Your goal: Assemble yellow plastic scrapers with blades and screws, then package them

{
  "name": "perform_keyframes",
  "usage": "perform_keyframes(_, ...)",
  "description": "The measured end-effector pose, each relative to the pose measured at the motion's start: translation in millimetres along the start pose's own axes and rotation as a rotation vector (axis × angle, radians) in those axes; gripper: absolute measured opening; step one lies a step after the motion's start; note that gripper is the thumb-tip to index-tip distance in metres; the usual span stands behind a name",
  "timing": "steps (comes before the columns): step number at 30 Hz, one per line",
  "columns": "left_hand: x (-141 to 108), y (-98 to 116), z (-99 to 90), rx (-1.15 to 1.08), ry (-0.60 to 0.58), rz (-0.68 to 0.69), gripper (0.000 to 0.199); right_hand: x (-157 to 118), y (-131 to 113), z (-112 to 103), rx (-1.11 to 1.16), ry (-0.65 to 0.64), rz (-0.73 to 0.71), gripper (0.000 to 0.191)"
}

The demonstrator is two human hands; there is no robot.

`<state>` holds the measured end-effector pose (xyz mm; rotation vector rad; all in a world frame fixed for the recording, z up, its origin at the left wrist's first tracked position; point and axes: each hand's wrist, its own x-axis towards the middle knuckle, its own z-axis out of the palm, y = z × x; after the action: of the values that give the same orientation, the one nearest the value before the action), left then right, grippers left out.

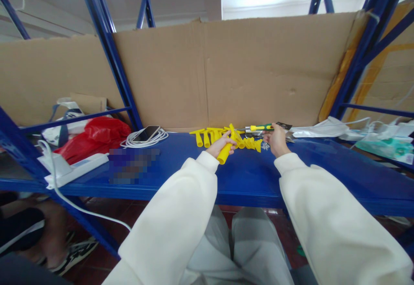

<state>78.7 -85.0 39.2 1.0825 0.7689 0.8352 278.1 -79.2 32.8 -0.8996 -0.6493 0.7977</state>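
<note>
My left hand [221,144] is closed around a yellow plastic tube-shaped handle [224,155], tilted with its wide open end toward me. In my right hand [278,140] is a screwdriver [261,128] with a yellow and green grip, lying level. Its shaft points left at the upper end of the held handle; I cannot tell whether the tip touches it. Several similar yellow handles [199,139] lie in a row behind my left hand. Between the hands are several small yellow flared pieces [251,143] and a little pile of small metal parts [265,145], probably screws.
The blue shelf [247,177] backs onto a cardboard panel [258,69]. To the left are a phone [147,134] on a coiled white cable [131,140], a red bag [97,136] and a white power strip [82,166]. Plastic packaging [384,145] lies right. Another person's leg [53,229] shows lower left.
</note>
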Motion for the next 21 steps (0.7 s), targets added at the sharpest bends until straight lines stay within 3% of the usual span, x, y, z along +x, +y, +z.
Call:
perform_keyframes(11, 5.0, -4.8, -3.2, 0.077, 0.048, 0.035, 0.094, 1.3, 1.0, -5.2, 0.031, -0.102, 0.011, 0.033)
perform_keyframes(21, 4.7, -5.9, -3.7, 0.114, 0.043, 0.054, 0.094, -8.8, -5.3, -2.2, 0.047, -0.065, 0.102, 0.029)
